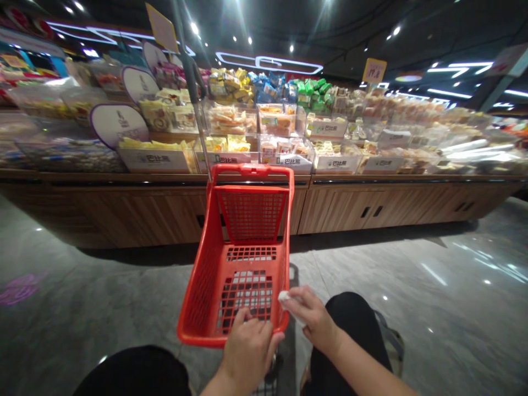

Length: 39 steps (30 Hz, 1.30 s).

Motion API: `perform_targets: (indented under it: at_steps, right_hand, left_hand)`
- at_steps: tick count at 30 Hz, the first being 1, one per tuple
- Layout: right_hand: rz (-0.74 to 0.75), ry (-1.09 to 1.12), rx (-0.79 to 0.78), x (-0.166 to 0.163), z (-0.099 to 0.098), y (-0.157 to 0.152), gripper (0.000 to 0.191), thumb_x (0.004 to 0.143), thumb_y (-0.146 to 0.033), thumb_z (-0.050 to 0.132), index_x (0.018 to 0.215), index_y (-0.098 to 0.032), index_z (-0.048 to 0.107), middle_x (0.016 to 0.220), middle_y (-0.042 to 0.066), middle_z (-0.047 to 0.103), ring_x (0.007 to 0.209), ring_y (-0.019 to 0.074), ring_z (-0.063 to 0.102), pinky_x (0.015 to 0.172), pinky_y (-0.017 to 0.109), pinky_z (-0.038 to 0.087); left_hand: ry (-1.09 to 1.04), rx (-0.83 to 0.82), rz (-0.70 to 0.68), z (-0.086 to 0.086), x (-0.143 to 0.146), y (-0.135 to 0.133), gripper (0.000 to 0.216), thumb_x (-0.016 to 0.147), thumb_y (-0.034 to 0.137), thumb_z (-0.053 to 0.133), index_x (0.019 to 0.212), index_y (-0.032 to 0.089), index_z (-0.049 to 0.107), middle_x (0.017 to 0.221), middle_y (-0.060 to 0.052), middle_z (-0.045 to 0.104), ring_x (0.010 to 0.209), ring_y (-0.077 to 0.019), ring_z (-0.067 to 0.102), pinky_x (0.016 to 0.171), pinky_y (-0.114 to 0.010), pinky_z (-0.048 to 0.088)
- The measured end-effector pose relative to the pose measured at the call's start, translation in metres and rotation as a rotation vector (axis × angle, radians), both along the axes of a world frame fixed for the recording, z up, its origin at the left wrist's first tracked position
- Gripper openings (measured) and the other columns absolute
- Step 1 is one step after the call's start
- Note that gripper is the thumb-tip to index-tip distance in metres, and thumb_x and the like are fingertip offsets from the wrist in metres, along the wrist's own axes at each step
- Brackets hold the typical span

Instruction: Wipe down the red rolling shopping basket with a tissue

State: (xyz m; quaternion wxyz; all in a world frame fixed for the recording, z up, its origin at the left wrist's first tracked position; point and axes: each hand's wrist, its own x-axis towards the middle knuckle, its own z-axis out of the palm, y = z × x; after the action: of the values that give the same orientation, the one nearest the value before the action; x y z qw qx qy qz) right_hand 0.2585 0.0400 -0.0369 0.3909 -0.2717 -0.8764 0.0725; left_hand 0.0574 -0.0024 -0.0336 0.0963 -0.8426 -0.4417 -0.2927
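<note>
One red shopping cart (197, 300), lower centre of the frame, its near rim gripped by the left hand (250, 346); one white cloth-like wad (284, 296), pinched by the right hand (314, 318) at the cart's right edge; one wooden counter (342, 206), mid-frame, bearing packaged foods (231, 88); one yellow price sign (374, 71), upper right.

Grey glossy floor (445, 308) spans the lower frame, red cart (251, 265) standing at lower centre; wood-fronted counter (338, 206) crosses mid-frame, clear bins (338, 164) of packaged goods (284, 146) ranged along its top, blurred at far left.
</note>
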Motion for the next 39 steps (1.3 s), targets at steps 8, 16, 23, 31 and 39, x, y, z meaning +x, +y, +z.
perform_targets:
  at_steps: [8, 16, 23, 31, 39]
  right_hand:
    - [0.047, 0.067, -0.064, -0.007, -0.018, -0.019, 0.052, 0.082, -0.013, 0.043, 0.133, -0.018, 0.047, 0.112, 0.012, 0.045, 0.101, 0.0241, 0.048, 0.083, 0.037, 0.049]
    - [-0.049, 0.162, -0.041, -0.009, -0.01, 0.012, 0.058, 0.077, -0.002, 0.04, 0.129, -0.024, 0.052, 0.11, 0.01, 0.045, 0.103, 0.0232, 0.048, 0.085, 0.038, 0.049]
    - [0.032, 0.096, -0.164, -0.017, -0.013, -0.026, 0.042, 0.084, -0.016, 0.044, 0.125, -0.021, 0.054, 0.106, 0.01, 0.048, 0.098, 0.0224, 0.052, 0.081, 0.033, 0.051]
    - [-0.091, 0.2, -0.11, -0.021, -0.005, 0.01, 0.053, 0.078, -0.002, 0.043, 0.123, -0.025, 0.057, 0.109, 0.009, 0.048, 0.102, 0.0222, 0.052, 0.086, 0.037, 0.049]
    - [-0.02, 0.127, -0.166, -0.032, -0.005, -0.015, 0.051, 0.074, -0.007, 0.045, 0.121, -0.021, 0.057, 0.109, 0.01, 0.049, 0.101, 0.023, 0.051, 0.085, 0.036, 0.049]
  left_hand:
    - [0.012, -0.004, -0.026, 0.0, -0.006, 0.001, 0.023, 0.089, 0.026, 0.043, 0.068, 0.021, 0.052, 0.057, 0.004, 0.058, 0.055, -0.0146, 0.052, 0.08, -0.038, 0.031]
    - [-0.001, 0.0, -0.034, 0.001, -0.009, 0.0, 0.025, 0.089, 0.027, 0.043, 0.066, 0.021, 0.051, 0.056, 0.004, 0.058, 0.055, -0.0143, 0.053, 0.08, -0.037, 0.031]
    - [0.008, -0.012, -0.057, 0.006, -0.017, -0.002, 0.023, 0.088, 0.026, 0.043, 0.068, 0.021, 0.053, 0.057, 0.004, 0.058, 0.055, -0.0138, 0.053, 0.08, -0.036, 0.032]
    - [-0.001, -0.057, -0.081, 0.002, -0.027, -0.002, 0.022, 0.087, 0.026, 0.046, 0.067, 0.021, 0.052, 0.058, 0.004, 0.059, 0.055, -0.0148, 0.053, 0.082, -0.038, 0.031]
    - [-0.007, -0.063, -0.111, 0.007, -0.033, -0.002, 0.022, 0.086, 0.025, 0.045, 0.065, 0.021, 0.052, 0.057, 0.003, 0.059, 0.056, -0.0148, 0.054, 0.081, -0.038, 0.032]
